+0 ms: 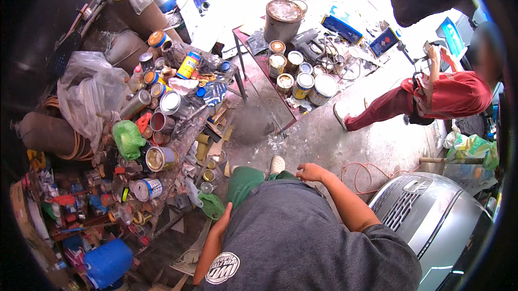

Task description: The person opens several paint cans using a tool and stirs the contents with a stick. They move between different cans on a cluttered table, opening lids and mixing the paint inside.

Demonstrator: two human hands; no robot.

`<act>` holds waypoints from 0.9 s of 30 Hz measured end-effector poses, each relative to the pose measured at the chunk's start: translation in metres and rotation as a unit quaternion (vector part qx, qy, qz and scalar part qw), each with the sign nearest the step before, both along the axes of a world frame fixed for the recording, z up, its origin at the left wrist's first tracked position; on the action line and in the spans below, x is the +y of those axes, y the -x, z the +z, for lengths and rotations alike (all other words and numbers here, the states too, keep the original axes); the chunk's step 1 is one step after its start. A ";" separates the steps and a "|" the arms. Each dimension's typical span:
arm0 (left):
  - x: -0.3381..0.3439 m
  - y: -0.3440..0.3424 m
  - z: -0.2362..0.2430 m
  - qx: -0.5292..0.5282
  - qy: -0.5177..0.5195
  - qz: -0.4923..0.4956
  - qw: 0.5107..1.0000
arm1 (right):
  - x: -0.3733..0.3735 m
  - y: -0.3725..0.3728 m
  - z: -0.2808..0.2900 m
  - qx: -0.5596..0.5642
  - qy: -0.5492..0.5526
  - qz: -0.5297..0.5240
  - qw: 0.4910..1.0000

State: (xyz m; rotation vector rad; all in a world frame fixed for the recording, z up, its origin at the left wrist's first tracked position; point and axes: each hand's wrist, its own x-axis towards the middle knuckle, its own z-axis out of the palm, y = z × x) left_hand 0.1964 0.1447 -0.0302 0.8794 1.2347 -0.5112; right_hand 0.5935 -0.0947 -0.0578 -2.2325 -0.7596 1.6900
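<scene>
My left hand rests beside my green trouser leg, its fingers partly hidden but loosely extended, with nothing visible in them. My right hand hangs at the right of my waist, fingers loosely curled and apart, holding nothing visible. To the left of my legs is a cluttered bench with a green bag, an open-topped tan can and several paint cans. Ahead, a red-edged table bears several cans, a large bucket and a dark power tool.
A person in red stands at right, both hands raised to a small object I cannot make out. A silver car is close at lower right, beside a pink hose on the concrete floor. A blue jerrycan sits lower left.
</scene>
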 end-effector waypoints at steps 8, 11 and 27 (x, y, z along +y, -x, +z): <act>0.036 -0.044 0.012 0.002 -0.138 -0.252 0.958 | 0.035 0.002 -0.010 -0.155 -0.091 -0.009 0.984; 0.064 -0.073 0.056 0.032 -0.164 -0.295 0.941 | 0.052 0.005 -0.003 -0.137 -0.079 0.018 0.987; 0.251 0.005 0.051 -0.029 -0.606 0.236 0.759 | 0.331 0.026 0.122 -0.142 -0.271 0.105 0.946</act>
